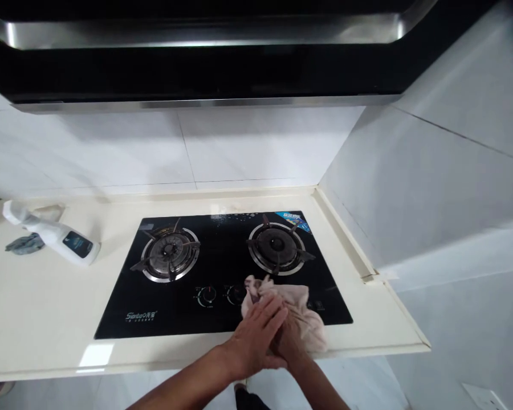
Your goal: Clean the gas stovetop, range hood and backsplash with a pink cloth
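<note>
A pale pink cloth (304,312) lies bunched on the front right of a black glass two-burner gas hob (222,250) and hangs over its front edge onto the counter rim. My right hand (291,337) is on the cloth, its fingers partly hidden by the folds and by my other hand. My left hand (259,330) lies across it with the fingers stretched out, their tips near the cloth. Just left of the cloth is a control knob (236,294); a second knob (207,294) sits further left. The right burner (277,247) is behind the cloth.
A white spray bottle (64,239) lies on the cream counter (38,307) at the left, beside a crumpled dark grey rag (24,245). The left burner (171,253) has a metal pan support. A black range hood (205,74) hangs overhead. A tiled wall (436,193) bounds the right side.
</note>
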A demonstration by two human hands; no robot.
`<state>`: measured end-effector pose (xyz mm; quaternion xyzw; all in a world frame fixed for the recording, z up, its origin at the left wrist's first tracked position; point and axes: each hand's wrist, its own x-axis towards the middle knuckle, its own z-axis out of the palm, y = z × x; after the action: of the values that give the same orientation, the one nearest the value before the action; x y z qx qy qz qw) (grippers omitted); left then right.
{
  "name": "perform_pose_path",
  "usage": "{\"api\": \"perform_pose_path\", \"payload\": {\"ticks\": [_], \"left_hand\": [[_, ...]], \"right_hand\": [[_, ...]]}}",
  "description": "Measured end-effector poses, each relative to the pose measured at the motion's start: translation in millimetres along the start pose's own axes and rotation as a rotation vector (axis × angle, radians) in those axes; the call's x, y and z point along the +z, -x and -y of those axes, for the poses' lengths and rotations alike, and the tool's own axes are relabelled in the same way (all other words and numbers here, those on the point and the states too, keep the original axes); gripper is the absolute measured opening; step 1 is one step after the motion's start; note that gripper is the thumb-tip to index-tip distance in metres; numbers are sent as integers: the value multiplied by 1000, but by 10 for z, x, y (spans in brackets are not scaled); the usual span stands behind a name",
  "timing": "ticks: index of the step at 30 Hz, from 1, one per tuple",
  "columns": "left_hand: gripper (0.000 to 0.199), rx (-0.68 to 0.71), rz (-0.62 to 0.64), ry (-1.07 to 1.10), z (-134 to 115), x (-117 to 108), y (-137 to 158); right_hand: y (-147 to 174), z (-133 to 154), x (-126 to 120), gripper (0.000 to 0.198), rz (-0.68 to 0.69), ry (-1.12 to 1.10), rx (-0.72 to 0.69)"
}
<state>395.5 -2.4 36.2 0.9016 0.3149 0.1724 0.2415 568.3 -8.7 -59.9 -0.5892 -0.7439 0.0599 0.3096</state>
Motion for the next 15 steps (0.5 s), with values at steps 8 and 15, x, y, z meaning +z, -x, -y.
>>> {"api": "perform_pose_path", "payload": {"ticks": [8,15], "left_hand": [[94,-40,-96,-335,99,375,-323],[59,52,-161,-529,148,442,17]], "right_hand": [[246,-660,-455,47,75,186,-108],[425,-610,21,46,-89,39,-215]]}}
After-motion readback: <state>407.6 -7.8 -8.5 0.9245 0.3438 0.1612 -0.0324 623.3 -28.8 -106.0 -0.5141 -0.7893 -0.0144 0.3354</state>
